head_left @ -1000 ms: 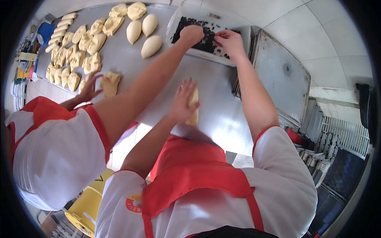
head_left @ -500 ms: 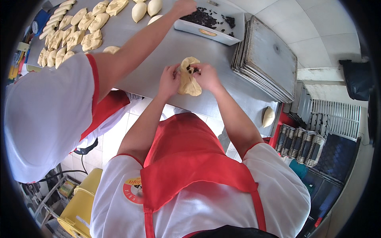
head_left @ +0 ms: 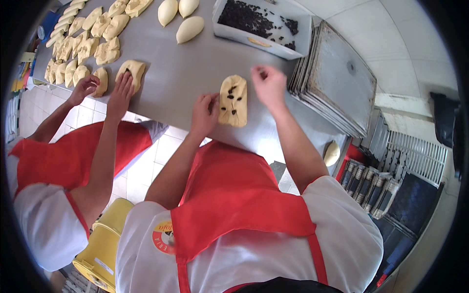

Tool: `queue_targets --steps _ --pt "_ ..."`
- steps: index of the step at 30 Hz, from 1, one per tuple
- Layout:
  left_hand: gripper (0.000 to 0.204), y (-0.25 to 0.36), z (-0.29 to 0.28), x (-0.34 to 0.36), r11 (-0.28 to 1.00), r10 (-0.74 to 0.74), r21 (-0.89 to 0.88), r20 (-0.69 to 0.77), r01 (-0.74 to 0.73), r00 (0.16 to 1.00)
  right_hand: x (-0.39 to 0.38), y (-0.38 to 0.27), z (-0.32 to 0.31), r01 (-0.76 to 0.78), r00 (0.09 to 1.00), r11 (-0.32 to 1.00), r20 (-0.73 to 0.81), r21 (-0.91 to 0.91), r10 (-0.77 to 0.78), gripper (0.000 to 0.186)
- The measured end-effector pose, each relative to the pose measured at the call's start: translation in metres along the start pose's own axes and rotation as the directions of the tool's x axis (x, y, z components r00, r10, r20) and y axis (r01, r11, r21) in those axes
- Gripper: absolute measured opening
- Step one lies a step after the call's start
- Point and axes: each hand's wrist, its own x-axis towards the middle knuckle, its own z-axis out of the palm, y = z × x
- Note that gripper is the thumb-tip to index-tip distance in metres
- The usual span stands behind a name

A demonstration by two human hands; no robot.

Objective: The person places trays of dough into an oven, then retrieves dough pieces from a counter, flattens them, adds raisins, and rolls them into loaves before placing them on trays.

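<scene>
A flattened oval piece of dough [head_left: 233, 110] lies on the metal table in front of me, dotted with several dark, raisin-like pieces [head_left: 230, 96]. At its left edge is my left hand [head_left: 205, 116], fingers curled and thumb against them; whatever they may hold is hidden. To the right of the dough and a little above it, my right hand [head_left: 271, 88] hovers with its fingers bent together. A dark spot shows between those fingers, too small to name. Beyond the dough stands a white tub [head_left: 278, 46] of the same dark pieces.
A stack of metal trays [head_left: 339, 73] stands at the right, with one dough ball [head_left: 332, 153] near the table's right end. Smooth dough balls [head_left: 190, 30] lie farther back. On the left a co-worker's hand [head_left: 122, 95] presses another dough piece [head_left: 132, 73], beside rows of dough.
My right hand has lifted off the dough to the right, and the dough now lies flatter with dark pieces spread over it. The co-worker's arm has left the tub for the dough at left.
</scene>
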Motion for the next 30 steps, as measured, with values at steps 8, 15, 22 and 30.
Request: queue_targets --steps 8,15,22,30 --pt "0.025 0.03 -0.001 0.015 0.995 -0.09 0.045 0.015 0.089 0.996 0.237 0.022 0.055 0.184 0.911 0.927 0.411 -0.326 -0.036 0.019" --pt "0.028 0.028 -0.005 0.02 0.994 -0.095 0.044 -0.056 0.098 0.994 0.248 0.03 0.035 0.273 0.925 0.922 0.337 -0.273 -0.175 0.017" --pt "0.038 0.012 -0.014 0.022 0.997 0.057 0.048 -0.056 -0.054 0.997 0.048 0.008 -0.015 -0.062 0.908 0.977 0.419 0.205 -0.03 0.016" --pt "0.073 0.036 0.051 0.037 0.712 0.309 0.545 0.325 -0.444 0.894 -0.052 0.038 0.01 -0.097 0.995 0.993 0.046 0.068 0.094 0.017"
